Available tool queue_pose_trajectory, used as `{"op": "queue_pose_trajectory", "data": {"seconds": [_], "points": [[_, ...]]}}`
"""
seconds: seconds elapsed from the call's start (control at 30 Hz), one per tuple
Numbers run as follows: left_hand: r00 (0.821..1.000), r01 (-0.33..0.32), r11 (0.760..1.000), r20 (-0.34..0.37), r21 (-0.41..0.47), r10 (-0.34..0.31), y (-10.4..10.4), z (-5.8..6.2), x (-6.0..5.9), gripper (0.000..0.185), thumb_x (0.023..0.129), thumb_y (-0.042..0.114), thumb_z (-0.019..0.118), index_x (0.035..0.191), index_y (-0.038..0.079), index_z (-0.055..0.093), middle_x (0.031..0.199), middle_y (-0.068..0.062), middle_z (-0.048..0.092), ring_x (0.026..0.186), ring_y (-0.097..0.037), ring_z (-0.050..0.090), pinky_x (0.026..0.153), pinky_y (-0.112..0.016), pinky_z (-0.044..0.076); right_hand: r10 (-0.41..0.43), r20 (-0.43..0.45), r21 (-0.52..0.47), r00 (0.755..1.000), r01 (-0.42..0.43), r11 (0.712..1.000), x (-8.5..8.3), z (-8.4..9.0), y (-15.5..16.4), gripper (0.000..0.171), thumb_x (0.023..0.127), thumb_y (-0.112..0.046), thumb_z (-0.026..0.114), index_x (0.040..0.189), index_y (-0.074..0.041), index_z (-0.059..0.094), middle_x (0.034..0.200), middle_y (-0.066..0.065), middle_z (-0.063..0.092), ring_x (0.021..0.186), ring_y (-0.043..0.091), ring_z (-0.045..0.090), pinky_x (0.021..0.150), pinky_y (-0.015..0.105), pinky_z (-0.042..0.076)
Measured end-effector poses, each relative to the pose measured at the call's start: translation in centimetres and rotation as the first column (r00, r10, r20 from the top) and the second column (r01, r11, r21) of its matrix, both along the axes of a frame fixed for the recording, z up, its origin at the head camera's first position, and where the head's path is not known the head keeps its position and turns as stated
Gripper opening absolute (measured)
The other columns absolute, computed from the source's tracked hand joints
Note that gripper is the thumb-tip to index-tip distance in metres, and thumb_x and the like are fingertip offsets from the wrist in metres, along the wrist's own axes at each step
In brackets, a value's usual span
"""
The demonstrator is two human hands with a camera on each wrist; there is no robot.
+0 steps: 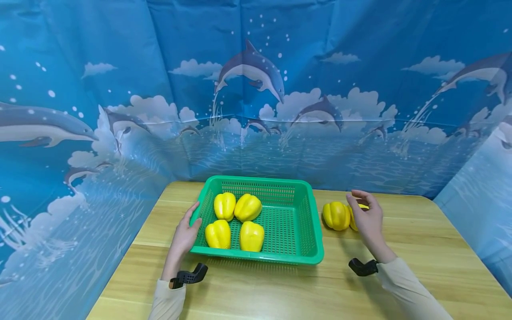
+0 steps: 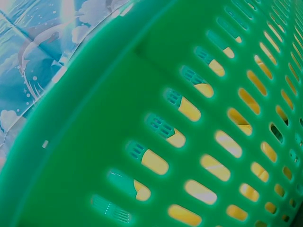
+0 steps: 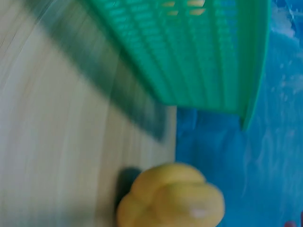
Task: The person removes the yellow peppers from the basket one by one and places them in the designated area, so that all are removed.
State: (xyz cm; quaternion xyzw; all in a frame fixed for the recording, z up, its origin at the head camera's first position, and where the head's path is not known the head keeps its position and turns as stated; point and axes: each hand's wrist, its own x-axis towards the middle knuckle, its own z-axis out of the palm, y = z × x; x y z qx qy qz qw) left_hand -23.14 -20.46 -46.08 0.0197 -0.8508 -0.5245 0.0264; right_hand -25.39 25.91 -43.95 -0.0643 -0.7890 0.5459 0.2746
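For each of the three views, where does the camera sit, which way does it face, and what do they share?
Head: worn high, facing forward and down at the green basket, wooden table, both hands and sleeves.
Left wrist: pressed close to the basket's slotted wall; no hand visible.
Right wrist: low over the table, facing a yellow pepper; no hand clearly visible.
Shared: all three show the basket.

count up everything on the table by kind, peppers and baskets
yellow peppers in the green basket: 4 (one at)
yellow peppers on the table right of the basket: 2, one in plain view, one mostly hidden behind the right hand
green baskets: 1, with the left hand at its left rim
total: 6 peppers and 1 basket, 7 things
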Motion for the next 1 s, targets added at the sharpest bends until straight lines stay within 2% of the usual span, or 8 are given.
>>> {"op": "queue_pose_trajectory", "data": {"seconds": [0.2,0.53,0.8,1.0], "points": [[1.0,0.008,1.0,-0.001,0.002,-0.008,0.0,0.1,0.1,0.051,0.102,0.018,0.042,0.151,0.024,0.027,0.154,-0.015,0.022,0.134,-0.043,0.024,0.101,-0.063,0.024,0.075,-0.046,-0.002,0.996,-0.075,0.997,0.6,1.4,-1.7,0.032,0.093,-0.025,0.062,0.114,-0.001,0.063,0.108,0.001,0.06,0.09,0.009,0.053,0.073,0.02,0.04],[1.0,0.008,1.0,-0.014,0.004,-0.008,0.0,0.0,0.0,0.051,0.102,0.016,0.043,0.151,0.022,0.027,0.153,-0.017,0.023,0.133,-0.044,0.027,0.1,-0.063,0.026,0.205,-0.087,0.038,0.975,-0.203,0.978,1.7,3.2,-4.3,0.027,0.094,-0.023,0.062,0.106,0.001,0.065,0.098,-0.002,0.062,0.09,0.01,0.052,0.075,0.026,0.038],[1.0,0.005,1.0,-0.011,0.007,-0.005,-0.1,0.0,0.1,0.052,0.102,0.017,0.043,0.151,0.023,0.027,0.153,-0.016,0.023,0.133,-0.043,0.027,0.1,-0.062,0.028,0.312,-0.099,0.036,0.945,-0.31,0.95,2.7,4.2,-6.1,0.019,0.093,-0.016,0.063,0.101,0.001,0.066,0.094,0.001,0.064,0.085,0.013,0.055,0.075,0.025,0.041],[1.0,0.008,1.0,-0.006,0.014,-0.008,0.0,0.0,0.1,0.051,0.102,0.017,0.042,0.151,0.024,0.027,0.154,-0.013,0.022,0.134,-0.041,0.026,0.1,-0.061,0.028,0.415,-0.069,0.028,0.907,-0.414,0.91,4.2,6.1,-8.0,0.015,0.093,-0.007,0.061,0.097,0.007,0.065,0.09,0.015,0.064,0.077,0.02,0.06,0.069,0.026,0.048]]}}
